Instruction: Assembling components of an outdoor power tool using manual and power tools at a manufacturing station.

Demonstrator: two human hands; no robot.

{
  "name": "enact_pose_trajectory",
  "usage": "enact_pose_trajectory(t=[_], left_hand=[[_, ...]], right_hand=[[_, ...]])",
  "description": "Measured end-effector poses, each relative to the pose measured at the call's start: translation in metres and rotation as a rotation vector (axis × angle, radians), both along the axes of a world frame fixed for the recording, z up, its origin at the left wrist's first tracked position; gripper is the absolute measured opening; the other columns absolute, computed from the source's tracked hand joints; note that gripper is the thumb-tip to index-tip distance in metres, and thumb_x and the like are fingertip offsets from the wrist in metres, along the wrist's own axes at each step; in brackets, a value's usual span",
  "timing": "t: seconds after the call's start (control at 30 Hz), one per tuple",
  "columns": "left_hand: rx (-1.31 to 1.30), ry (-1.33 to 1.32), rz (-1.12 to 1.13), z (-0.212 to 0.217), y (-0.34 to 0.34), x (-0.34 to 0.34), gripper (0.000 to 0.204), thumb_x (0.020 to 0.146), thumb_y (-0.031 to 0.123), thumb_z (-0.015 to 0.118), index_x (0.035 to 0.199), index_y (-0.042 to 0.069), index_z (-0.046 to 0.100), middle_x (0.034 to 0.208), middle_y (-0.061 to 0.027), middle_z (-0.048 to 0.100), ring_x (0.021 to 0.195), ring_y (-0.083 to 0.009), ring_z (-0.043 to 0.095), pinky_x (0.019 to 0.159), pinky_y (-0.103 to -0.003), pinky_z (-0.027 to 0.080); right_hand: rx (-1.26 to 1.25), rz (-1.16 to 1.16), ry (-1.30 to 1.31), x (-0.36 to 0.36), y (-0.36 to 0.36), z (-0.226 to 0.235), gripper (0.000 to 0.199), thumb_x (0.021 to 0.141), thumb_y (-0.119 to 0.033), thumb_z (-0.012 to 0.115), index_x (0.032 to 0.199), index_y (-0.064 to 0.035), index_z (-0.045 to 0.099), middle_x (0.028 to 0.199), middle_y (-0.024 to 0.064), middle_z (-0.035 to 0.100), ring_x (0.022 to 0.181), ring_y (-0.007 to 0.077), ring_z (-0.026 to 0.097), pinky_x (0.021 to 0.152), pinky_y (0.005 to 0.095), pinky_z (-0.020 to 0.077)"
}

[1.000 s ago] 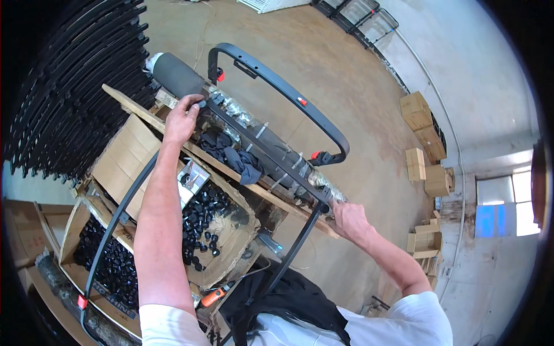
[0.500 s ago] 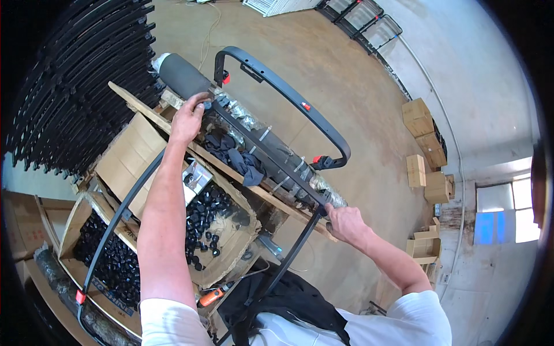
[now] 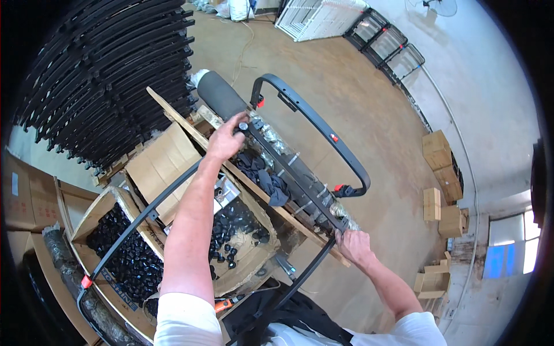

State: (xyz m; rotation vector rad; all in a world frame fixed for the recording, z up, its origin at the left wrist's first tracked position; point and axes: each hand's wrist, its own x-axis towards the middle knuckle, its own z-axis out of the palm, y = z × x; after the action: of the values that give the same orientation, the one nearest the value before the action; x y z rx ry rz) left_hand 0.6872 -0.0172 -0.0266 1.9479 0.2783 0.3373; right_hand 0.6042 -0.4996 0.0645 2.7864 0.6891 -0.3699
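Note:
A black metal tube frame lies before me: its crossbar (image 3: 294,175) runs between my hands, and a side tube (image 3: 147,212) reaches down to a red clip at the lower left. My left hand (image 3: 225,141) is at the frame's far left corner, thumb and forefinger closed about a small round black knob (image 3: 243,126) with a pale shiny face. My right hand (image 3: 354,247) grips the near right corner, where another tube (image 3: 303,278) runs back toward me. Beyond the crossbar, a curved black handle (image 3: 314,119) with red parts stands up.
Open cardboard boxes of black knobs (image 3: 133,259) stand at the left, beside an orange-handled tool (image 3: 223,305). A wrapped roll (image 3: 222,95) and dark cloth (image 3: 271,184) lie under the crossbar. Stacked black curved tubes (image 3: 104,81) rise at far left; cartons (image 3: 437,149) line the right wall.
The view has shifted, so the scene sits farther right and lower. My left fingers have changed their hold at the corner, and the round knob now shows between them. My right hand stays on its corner.

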Motion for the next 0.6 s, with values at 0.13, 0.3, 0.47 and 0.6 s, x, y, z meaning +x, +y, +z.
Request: enact_pose_trajectory(t=[0.13, 0.3, 0.47, 0.6], left_hand=[[0.17, 0.223, 0.12, 0.024, -0.012, 0.001, 0.098, 0.085, 0.055, 0.08, 0.164, 0.021, 0.034, 0.145, -0.0148, 0.065, 0.133, -0.0345, 0.062, 0.112, -0.046, 0.048], [0.528, 0.169, 0.187, 0.024, 0.041, -0.023, 0.069, 0.097, 0.035, 0.072, 0.156, 0.011, 0.044, 0.127, -0.0218, 0.07, 0.115, -0.0389, 0.069, 0.098, -0.048, 0.055], [0.437, 0.059, 0.529, 0.053, 0.073, -0.05, 0.066, 0.096, 0.032, 0.074, 0.15, 0.002, 0.05, 0.14, -0.0233, 0.064, 0.126, -0.0376, 0.064, 0.104, -0.047, 0.053], [0.637, 0.127, 0.238, 0.059, 0.003, -0.011, 0.096, 0.078, 0.05, 0.088, 0.153, 0.006, 0.048, 0.146, -0.0206, 0.058, 0.135, -0.038, 0.057, 0.114, -0.048, 0.047]], right_hand=[[0.004, 0.001, -0.108, -0.008, 0.002, -0.013, 0.059, 0.104, -0.043, 0.054, 0.068, -0.0005, 0.074, 0.069, 0.0249, 0.07, 0.066, 0.0427, 0.073, 0.065, 0.0532, 0.0598], [-0.027, 0.037, -0.113, -0.006, -0.004, -0.017, 0.058, 0.104, -0.043, 0.052, 0.071, -0.0017, 0.075, 0.072, 0.024, 0.072, 0.07, 0.0412, 0.075, 0.068, 0.0526, 0.0608], [-0.07, -0.024, -0.039, -0.004, 0.011, -0.006, 0.061, 0.105, -0.046, 0.049, 0.074, -0.0017, 0.076, 0.075, 0.0232, 0.074, 0.073, 0.0401, 0.075, 0.068, 0.0516, 0.0608], [-0.125, -0.04, 0.006, 0.001, 0.001, -0.009, 0.064, 0.106, -0.048, 0.048, 0.074, -0.0013, 0.077, 0.075, 0.0226, 0.074, 0.071, 0.0383, 0.076, 0.067, 0.0505, 0.0607]])
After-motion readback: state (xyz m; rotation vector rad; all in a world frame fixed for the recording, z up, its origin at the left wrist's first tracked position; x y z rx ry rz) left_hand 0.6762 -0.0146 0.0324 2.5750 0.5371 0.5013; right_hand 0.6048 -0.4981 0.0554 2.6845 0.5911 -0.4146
